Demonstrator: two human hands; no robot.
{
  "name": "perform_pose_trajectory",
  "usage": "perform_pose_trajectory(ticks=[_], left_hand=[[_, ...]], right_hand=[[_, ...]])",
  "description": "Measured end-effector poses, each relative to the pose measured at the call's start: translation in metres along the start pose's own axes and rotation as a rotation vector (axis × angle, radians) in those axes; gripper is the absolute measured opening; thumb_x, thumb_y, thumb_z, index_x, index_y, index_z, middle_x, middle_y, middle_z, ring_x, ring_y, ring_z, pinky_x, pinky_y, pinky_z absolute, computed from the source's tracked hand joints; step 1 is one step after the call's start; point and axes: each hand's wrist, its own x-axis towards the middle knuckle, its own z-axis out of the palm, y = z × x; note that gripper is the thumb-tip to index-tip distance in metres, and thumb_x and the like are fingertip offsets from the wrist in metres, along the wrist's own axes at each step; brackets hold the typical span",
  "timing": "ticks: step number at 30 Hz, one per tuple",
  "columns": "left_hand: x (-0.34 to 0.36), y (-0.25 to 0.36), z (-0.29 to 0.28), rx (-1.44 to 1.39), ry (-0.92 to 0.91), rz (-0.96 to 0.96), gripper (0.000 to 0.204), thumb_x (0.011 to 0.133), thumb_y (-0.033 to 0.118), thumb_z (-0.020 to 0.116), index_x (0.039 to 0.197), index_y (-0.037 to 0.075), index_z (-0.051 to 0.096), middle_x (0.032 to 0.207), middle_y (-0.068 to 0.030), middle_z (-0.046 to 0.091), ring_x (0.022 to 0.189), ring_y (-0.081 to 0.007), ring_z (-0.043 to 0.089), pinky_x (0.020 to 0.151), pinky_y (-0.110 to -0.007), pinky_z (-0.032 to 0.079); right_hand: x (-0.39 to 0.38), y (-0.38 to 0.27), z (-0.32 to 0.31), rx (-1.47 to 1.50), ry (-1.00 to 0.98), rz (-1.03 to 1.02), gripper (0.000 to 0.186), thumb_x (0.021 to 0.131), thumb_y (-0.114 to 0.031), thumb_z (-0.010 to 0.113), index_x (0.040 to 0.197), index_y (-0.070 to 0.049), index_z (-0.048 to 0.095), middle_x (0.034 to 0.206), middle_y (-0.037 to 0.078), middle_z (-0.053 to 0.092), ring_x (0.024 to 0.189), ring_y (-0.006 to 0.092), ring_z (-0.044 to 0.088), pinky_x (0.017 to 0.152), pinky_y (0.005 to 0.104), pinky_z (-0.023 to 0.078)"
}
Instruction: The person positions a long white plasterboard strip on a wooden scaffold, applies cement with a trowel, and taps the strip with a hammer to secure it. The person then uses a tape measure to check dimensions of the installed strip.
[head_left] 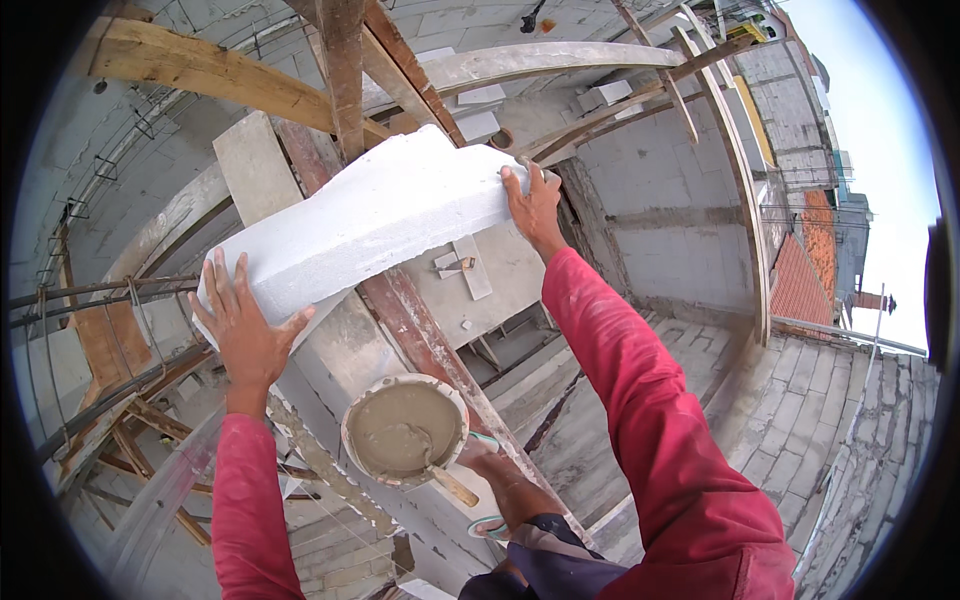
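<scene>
My left hand [245, 325] grips the left end of a long white lightweight block [355, 210], fingers spread along its face and thumb at the lower edge. My right hand [536, 210] holds the block's right end, fingers curled over it. The block's upper edge is uneven, with a raised middle. Below it lies a stained plank [415, 330]. A bucket [463, 418] of grey mortar stands beneath my hands, with a wooden-handled trowel [453, 485] sticking out. My legs and sandalled feet show beside the bucket.
Timber beams [220, 70] cross above the block. Steel rebar cages [75, 300] run along the left. A floor [500, 260] with loose pieces lies well below, past the plank's edge. Block walls [820, 420] stand right, with roofs [805, 275] beyond.
</scene>
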Motion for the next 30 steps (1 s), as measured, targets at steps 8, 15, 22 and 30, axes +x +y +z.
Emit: perform_pose_trajectory(ticks=[8,15,22,30], left_hand=[[0.006,-0.013,0.018,-0.001,-0.241,0.103,0.108,0.065,0.016,0.098,0.157,0.014,0.043,0.154,-0.0111,0.051,0.144,-0.0339,0.048,0.124,-0.052,0.035],[-0.012,0.011,-0.059,-0.145,-0.286,0.122,0.098,0.062,0.015,0.099,0.148,0.011,0.052,0.145,-0.0093,0.061,0.139,-0.0321,0.053,0.118,-0.049,0.04],[-0.148,0.081,-0.222,-0.397,-0.336,0.203,0.097,0.059,0.022,0.099,0.144,0.007,0.054,0.14,-0.0134,0.063,0.137,-0.0371,0.057,0.115,-0.051,0.043],[-0.375,0.087,-0.4,-0.583,-0.651,-0.127,0.091,0.061,0.024,0.095,0.139,0.006,0.054,0.129,-0.019,0.066,0.121,-0.0399,0.066,0.102,-0.051,0.053]], right_hand=[[0.005,0.015,-0.004,-0.651,-0.001,-0.557,0.096,0.083,-0.033,0.09,0.156,-0.002,0.036,0.158,0.029,0.04,0.137,0.0506,0.051,0.115,0.0551,0.046],[-0.04,0.025,-0.085,-0.735,-0.12,-0.506,0.083,0.073,-0.014,0.094,0.142,-0.013,0.049,0.142,0.014,0.055,0.125,0.0435,0.063,0.098,0.0535,0.059],[-0.153,0.007,-0.307,-0.73,-0.252,-0.7,0.08,0.068,-0.008,0.09,0.139,-0.007,0.054,0.142,0.015,0.054,0.143,0.0428,0.048,0.111,0.0476,0.054],[-0.301,-0.06,-0.401,-0.716,-0.629,-1.115,0.086,0.066,-0.019,0.095,0.14,-0.004,0.055,0.136,0.014,0.054,0.134,0.0351,0.052,0.11,0.0405,0.054]])
